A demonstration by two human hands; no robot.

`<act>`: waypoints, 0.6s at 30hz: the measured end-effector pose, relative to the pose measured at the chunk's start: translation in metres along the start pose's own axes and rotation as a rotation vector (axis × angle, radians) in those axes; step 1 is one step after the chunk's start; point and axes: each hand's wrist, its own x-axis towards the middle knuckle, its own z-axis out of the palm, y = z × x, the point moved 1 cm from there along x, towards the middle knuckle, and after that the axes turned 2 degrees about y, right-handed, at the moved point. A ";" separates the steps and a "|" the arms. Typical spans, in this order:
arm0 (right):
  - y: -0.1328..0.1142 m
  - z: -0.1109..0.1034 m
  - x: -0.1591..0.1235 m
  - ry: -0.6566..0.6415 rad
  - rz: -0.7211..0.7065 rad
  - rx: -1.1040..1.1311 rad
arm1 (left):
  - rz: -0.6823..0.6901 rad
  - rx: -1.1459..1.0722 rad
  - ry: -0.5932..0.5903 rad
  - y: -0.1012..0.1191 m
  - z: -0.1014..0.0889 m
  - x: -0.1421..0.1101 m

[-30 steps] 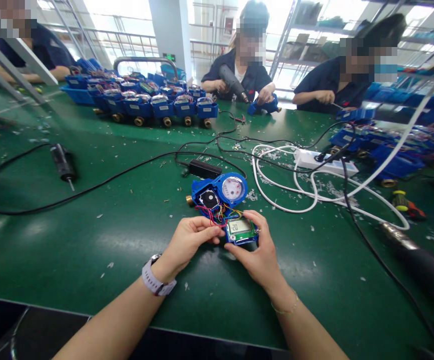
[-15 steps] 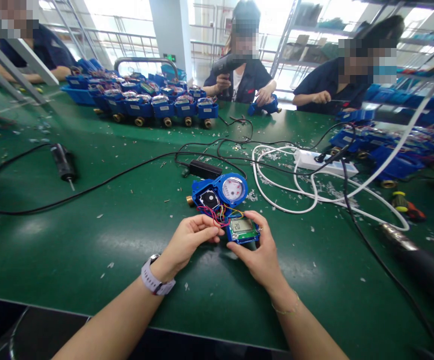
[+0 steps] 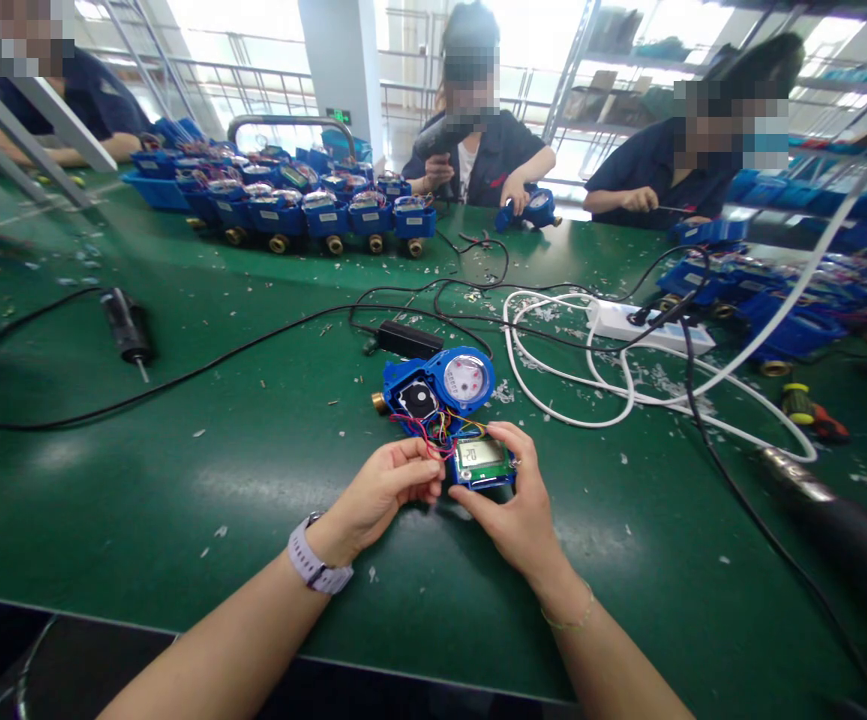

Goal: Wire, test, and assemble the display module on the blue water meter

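Water meter [image 3: 440, 385] open, blue housing, lying on the green surface [image 3: 178, 520] in front of the person, brass inlet [image 3: 379, 402] pointing left. Circuit board [image 3: 482, 462] with LCD sits out of the housing, near the person, joined to it by coloured wires [image 3: 429, 432]. Right hand [image 3: 508, 500]: fingers wrapped around the board's edges, holding it. Left hand [image 3: 380, 490]: fingers pinched narrow on the wires, just beside the board.

Surface is scattered with pale plastic scraps. Behind the meter: black power adapter [image 3: 409, 340]. To the right: white power strip [image 3: 647, 327], white cable [image 3: 506, 335], yellow-handled screwdriver [image 3: 808, 415], black corded tool [image 3: 845, 560]. Far side: long row of blue meters [image 3: 328, 215], a co-worker [image 3: 478, 160] holding a heat gun, another co-worker [image 3: 658, 170] working at the bench edge. Room: metal shelving [image 3: 575, 80], white pillar [image 3: 339, 70], railings, bright windows.
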 end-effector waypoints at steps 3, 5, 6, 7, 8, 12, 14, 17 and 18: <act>0.001 -0.001 0.001 0.013 -0.004 -0.028 | 0.027 0.018 0.026 0.000 -0.002 0.001; 0.001 -0.001 0.001 0.016 -0.007 -0.044 | 0.035 0.019 0.036 0.000 -0.004 0.001; 0.001 -0.002 0.000 0.016 -0.008 -0.051 | 0.035 0.017 0.038 0.000 -0.004 0.001; 0.000 -0.002 0.000 0.015 -0.011 -0.058 | 0.034 0.015 0.038 0.000 -0.005 0.002; 0.000 -0.002 0.001 0.014 -0.014 -0.066 | 0.030 0.011 0.037 0.000 -0.005 0.002; 0.000 -0.002 0.001 0.008 -0.026 -0.093 | 0.024 0.001 0.045 0.002 -0.005 0.003; 0.000 -0.002 0.001 0.002 -0.034 -0.108 | 0.038 0.009 0.061 0.003 -0.005 0.002; 0.001 -0.002 0.001 -0.015 -0.027 -0.140 | 0.090 0.086 0.103 0.006 -0.005 0.002; 0.002 -0.002 0.001 -0.024 -0.020 -0.154 | 0.116 0.135 0.120 0.006 -0.006 0.002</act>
